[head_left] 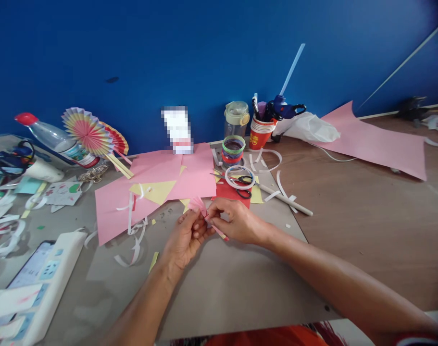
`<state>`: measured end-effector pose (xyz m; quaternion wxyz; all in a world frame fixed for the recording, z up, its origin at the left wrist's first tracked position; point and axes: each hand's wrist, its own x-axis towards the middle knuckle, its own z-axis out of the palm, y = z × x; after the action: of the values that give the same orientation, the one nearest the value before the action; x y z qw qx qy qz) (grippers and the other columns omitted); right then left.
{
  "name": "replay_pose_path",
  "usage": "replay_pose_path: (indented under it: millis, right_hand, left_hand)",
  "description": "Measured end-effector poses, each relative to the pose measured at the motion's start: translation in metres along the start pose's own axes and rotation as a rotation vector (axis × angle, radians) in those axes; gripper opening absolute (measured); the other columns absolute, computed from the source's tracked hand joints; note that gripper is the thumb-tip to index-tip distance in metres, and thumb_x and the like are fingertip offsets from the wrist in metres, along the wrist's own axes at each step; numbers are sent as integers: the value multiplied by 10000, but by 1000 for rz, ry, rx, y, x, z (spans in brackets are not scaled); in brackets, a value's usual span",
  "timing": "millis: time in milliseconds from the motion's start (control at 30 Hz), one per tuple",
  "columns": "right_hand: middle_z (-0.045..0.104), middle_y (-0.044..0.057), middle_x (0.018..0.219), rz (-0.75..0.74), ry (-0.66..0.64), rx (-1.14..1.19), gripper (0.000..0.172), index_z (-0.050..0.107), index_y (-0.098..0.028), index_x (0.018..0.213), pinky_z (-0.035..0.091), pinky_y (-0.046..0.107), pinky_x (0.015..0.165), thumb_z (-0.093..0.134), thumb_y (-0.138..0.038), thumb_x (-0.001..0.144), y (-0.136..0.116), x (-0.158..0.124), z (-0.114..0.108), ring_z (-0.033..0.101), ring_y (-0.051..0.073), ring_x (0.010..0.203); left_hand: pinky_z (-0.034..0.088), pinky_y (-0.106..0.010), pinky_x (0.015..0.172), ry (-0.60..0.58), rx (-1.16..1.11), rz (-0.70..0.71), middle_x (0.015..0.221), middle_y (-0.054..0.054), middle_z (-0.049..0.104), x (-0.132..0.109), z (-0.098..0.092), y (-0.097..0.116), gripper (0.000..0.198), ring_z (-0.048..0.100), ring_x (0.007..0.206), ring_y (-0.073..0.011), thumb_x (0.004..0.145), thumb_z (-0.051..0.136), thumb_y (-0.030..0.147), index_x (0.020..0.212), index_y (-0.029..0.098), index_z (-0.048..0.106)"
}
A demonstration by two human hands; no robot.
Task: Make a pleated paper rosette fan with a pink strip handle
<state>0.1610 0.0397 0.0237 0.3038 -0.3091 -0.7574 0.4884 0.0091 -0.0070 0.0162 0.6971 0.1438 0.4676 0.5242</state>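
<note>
Between my two hands is a small pink pleated paper piece (198,204) with a narrow yellow and red strip at its lower end. My left hand (190,235) grips it from the left, fingers curled round its middle. From the right, my right hand (235,222) pinches it with thumb and fingertips; part of the piece is hidden behind the fingers. Just beyond lie red paper (235,197), scissors (244,194) with black handles and a white tape ring (239,169). Pink paper sheets (114,211) with yellow scraps and white strips spread to the left.
Finished paper fans (89,132) lean by a plastic bottle (53,134) at the back left. A phone-like screen (177,129) stands against the blue wall. Behind the scissors are tape rolls (233,149), a clear cup (236,117) and red paper cups (261,133). A power strip (56,274) lies left.
</note>
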Motion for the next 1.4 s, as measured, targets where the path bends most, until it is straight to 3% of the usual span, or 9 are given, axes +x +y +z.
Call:
replay_pose_path:
  millis: [333,533,667,833,967,1100,1233,1400]
  right_hand:
    - [585,-11,721,62,-30,26,130,569,-182,774,434,223,617,520,-72,724,2,1,-1,559,115,659]
    - [587,-18,690,164,-69,269,64,580,-177,745,427,224,595,535,-132,739,1,4,-12,543,111,629]
    - [579,-24,669,225,30,446,55,611,-168,763,406,225,595,570,-180,729,4,8,-19,508,97,604]
    - [560,-32,664,276,103,649,102,639,-177,771,398,244,585,615,-205,676,6,11,-21,492,90,560]
    - [562,-30,659,295,146,796,95,644,-180,743,385,251,571,623,-197,652,4,12,-22,454,77,517]
    - [402,-82,480,356,203,925,77,610,-182,714,398,266,559,608,-167,638,6,14,-19,314,68,443]
    - [345,-102,447,415,248,974,138,579,-190,751,341,241,498,578,-135,624,8,16,-16,250,61,412]
    - [304,-113,428,434,280,995,187,572,-192,772,311,232,482,565,-115,602,7,17,-17,215,62,410]
  left_hand:
    - [563,-288,649,-7,8,-3,468,104,379,0,0,-3,377,305,394,-10,676,757,360,574,157,456]
    - [549,-293,690,-64,37,15,488,102,369,-3,2,-1,367,303,410,-11,678,763,356,581,161,467]
    - [536,-281,695,-93,116,19,526,91,450,-4,1,1,291,331,422,-11,657,789,319,663,154,550]
    - [513,-280,676,-131,303,59,734,-14,615,-4,2,-1,258,576,666,-121,636,802,292,755,145,628]
    - [506,-292,673,-80,465,107,681,-8,598,-4,3,-3,216,548,624,-120,654,774,311,730,146,658]
    - [483,-279,649,-63,554,167,656,3,585,-4,1,-3,166,565,614,-133,674,742,295,714,157,660]
    - [442,-252,636,-81,626,244,637,16,571,-4,-3,-4,123,587,621,-137,711,699,258,677,168,622]
    - [426,-250,644,-113,633,238,641,21,555,-3,-4,-5,115,576,634,-135,740,659,258,685,173,603]
